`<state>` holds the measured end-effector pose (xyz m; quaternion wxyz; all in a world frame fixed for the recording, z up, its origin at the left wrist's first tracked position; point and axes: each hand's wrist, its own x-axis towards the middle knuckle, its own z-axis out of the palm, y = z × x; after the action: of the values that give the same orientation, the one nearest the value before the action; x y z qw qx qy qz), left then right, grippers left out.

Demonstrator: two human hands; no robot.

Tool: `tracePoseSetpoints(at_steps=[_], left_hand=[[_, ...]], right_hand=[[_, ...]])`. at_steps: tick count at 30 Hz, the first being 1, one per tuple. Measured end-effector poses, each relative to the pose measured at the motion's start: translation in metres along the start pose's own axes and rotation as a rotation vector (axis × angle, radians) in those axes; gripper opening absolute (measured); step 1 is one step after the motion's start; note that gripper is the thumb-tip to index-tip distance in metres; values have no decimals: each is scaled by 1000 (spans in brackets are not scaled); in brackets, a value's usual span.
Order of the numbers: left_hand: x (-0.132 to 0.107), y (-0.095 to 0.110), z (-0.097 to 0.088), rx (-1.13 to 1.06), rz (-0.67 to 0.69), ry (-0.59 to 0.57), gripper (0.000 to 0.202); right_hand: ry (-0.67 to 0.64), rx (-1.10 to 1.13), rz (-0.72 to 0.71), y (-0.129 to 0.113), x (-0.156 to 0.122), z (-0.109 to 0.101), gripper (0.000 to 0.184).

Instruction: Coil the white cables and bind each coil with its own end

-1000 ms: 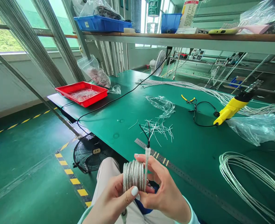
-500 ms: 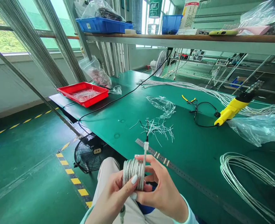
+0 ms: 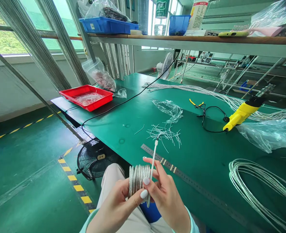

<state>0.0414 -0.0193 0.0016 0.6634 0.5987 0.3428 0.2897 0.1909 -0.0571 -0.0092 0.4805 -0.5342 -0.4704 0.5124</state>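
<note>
A silvery clear-jacketed cable [image 3: 139,177] is wound in a tight coil above my lap. My left hand [image 3: 120,202] is closed on the coil's left side, its thumb across the lower front. My right hand [image 3: 165,195] grips the right side, thumb pressed on the last turn and index finger stretched up behind the cable. The cable's free end stands up from the coil, tipped by a white connector [image 3: 156,142] in front of a pile of short white wires [image 3: 165,132]. The fingers behind the coil are mostly hidden.
On the green table lie a steel ruler [image 3: 181,175], a plastic bag [image 3: 169,110], yellow-handled cutters [image 3: 196,103], a yellow heat gun [image 3: 242,113] and looped cable [image 3: 240,181]. A red tray [image 3: 89,105] sits at the far left. A black fan [image 3: 95,160] stands on the floor.
My right thumb has come up from below the coil onto its front right edge. The connector end has tilted away toward the wire pile, and the coil has turned slightly.
</note>
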Motion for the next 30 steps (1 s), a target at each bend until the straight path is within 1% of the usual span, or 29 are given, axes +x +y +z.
tracePoseSetpoints(at_steps=[2,4,6,7,9,11,14,16,19,22,24,26,28,30], left_hand=[[1,-2,0,-7,-20,57,31],[2,-4,0,-44,-44,127,35],[3,-6,-1,-100,-60,146,35],[4,-7,-1,-130,-61,138,35],[4,-10,-1,-181,-67,115,34],[3,-12,-1,-241,-89,116,34],[2,-15,1,-300,-108,128,32],[1,-14,2,-282,-91,141,31],[3,-8,4,-193,-47,130,31],[4,-3,7,-117,3,65,30],[5,-3,8,-82,17,36,31],[5,-4,10,-42,9,36,30],[4,-4,11,-17,6,41,27],[4,-3,11,-27,22,38,28]], right_hand=[[-13,-41,-18,1,-1,0,67],[-62,-72,-36,1,-3,-2,84],[-76,-141,-44,1,-5,-4,102],[-61,-183,-52,1,-6,-6,106],[-36,-230,-83,0,-6,-9,102],[-66,-189,-100,-1,-4,-10,95],[-125,-90,-44,-2,1,-10,94],[-115,-56,-11,-2,2,-9,90],[-49,-81,-17,-1,2,-5,74],[66,-207,-10,-1,1,0,60],[136,-270,11,-2,2,3,58],[166,-280,38,-4,4,4,58],[134,-232,75,-5,5,4,56],[50,-130,112,-4,5,1,58]])
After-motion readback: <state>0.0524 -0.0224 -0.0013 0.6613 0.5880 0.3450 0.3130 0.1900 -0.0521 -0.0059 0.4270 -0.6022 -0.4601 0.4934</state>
